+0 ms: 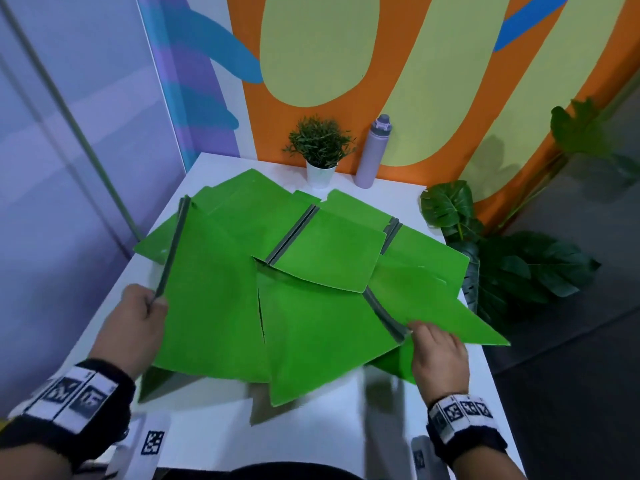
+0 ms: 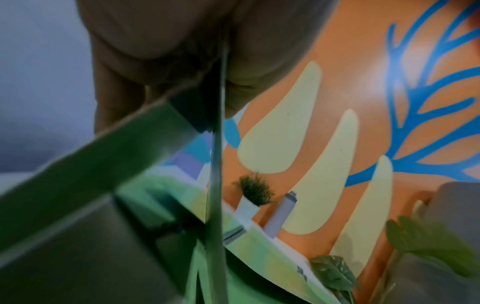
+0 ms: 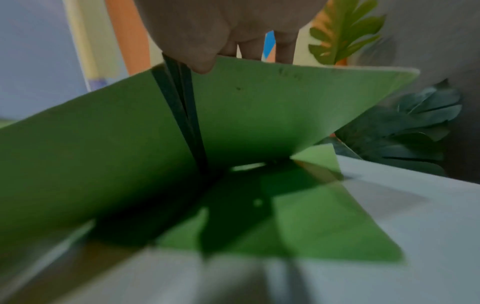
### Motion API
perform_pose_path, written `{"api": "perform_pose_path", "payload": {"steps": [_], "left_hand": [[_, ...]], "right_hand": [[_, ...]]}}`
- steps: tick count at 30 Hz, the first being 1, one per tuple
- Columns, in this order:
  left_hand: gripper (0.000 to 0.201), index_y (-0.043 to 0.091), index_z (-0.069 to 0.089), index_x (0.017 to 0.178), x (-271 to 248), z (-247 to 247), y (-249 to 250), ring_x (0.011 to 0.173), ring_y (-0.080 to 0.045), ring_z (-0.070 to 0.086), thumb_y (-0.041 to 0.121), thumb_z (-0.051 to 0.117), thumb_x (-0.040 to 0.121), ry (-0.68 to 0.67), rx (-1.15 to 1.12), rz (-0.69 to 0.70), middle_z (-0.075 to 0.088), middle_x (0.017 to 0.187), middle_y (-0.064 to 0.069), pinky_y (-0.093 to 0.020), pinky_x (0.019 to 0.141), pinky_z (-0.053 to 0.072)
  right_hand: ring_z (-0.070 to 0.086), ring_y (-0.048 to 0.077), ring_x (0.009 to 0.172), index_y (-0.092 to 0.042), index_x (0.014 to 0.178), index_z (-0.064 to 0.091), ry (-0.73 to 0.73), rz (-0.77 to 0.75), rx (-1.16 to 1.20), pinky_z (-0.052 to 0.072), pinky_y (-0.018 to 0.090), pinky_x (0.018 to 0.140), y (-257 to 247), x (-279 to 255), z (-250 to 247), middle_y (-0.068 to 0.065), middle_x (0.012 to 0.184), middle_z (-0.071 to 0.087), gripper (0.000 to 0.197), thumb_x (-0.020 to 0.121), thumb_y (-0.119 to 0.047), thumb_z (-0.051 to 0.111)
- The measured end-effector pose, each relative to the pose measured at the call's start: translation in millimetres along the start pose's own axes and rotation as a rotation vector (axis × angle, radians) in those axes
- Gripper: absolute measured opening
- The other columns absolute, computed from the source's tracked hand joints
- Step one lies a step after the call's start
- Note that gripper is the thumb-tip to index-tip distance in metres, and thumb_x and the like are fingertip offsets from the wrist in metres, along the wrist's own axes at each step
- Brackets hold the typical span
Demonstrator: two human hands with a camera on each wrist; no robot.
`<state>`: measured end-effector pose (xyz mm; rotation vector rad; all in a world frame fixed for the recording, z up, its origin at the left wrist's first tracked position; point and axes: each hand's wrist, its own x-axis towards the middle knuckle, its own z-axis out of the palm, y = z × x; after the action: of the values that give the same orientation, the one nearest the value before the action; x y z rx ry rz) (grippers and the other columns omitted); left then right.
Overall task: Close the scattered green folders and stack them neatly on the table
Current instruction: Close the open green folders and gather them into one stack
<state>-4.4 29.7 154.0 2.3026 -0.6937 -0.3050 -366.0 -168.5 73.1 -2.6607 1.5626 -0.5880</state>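
Observation:
Several open green folders with grey spines overlap across the white table (image 1: 214, 441). My left hand (image 1: 138, 323) pinches the near end of the grey spine of the left folder (image 1: 214, 306), whose near edge is raised off the table. The left wrist view shows that spine (image 2: 215, 185) edge-on below my fingers (image 2: 155, 41). My right hand (image 1: 438, 355) grips the near end of the spine of the right folder (image 1: 322, 341), also lifted. In the right wrist view my thumb lies on that folder (image 3: 259, 107) beside its dark spine (image 3: 182, 107). Another open folder (image 1: 329, 254) lies on top in the middle.
A small potted plant (image 1: 320, 150) and a lilac bottle (image 1: 372, 150) stand at the table's far edge against the painted wall. Large leafy plants (image 1: 512, 265) crowd the table's right side. A glass partition runs along the left.

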Motion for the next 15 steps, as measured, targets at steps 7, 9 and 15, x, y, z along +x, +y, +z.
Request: {"api": "perform_pose_path", "payload": {"steps": [7,9,15], "left_hand": [[0.013,0.006,0.043,0.091,9,-29,20,0.066,-0.037,0.051,0.017,0.048,0.095,0.159,0.05,0.164,0.05,0.063,-0.014,-0.044,0.062,0.041],[0.01,0.009,0.045,0.099,14,-34,15,0.075,-0.044,0.06,0.013,0.051,0.093,0.21,0.056,0.16,0.059,0.074,-0.023,-0.046,0.065,0.045],[0.047,0.039,0.036,0.123,37,-37,-22,0.074,-0.041,0.066,0.011,0.049,0.088,0.126,0.079,0.075,0.07,0.093,-0.023,-0.053,0.067,0.056]], "right_hand": [[0.058,0.03,0.079,-0.013,0.097,0.064,0.385,0.103,0.215,0.039,0.04,0.076,-26,54,-70,0.007,0.079,0.064,0.035,0.074,-0.01,0.038],[0.062,0.032,0.08,-0.012,0.102,0.064,0.408,0.063,0.308,0.048,0.042,0.071,-34,59,-77,0.009,0.085,0.067,0.032,0.078,-0.002,0.046],[0.061,0.021,0.057,-0.017,0.117,0.059,0.278,-0.182,0.325,0.049,0.027,0.051,-64,48,-68,0.003,0.082,0.07,0.044,0.081,0.007,0.061]]}}
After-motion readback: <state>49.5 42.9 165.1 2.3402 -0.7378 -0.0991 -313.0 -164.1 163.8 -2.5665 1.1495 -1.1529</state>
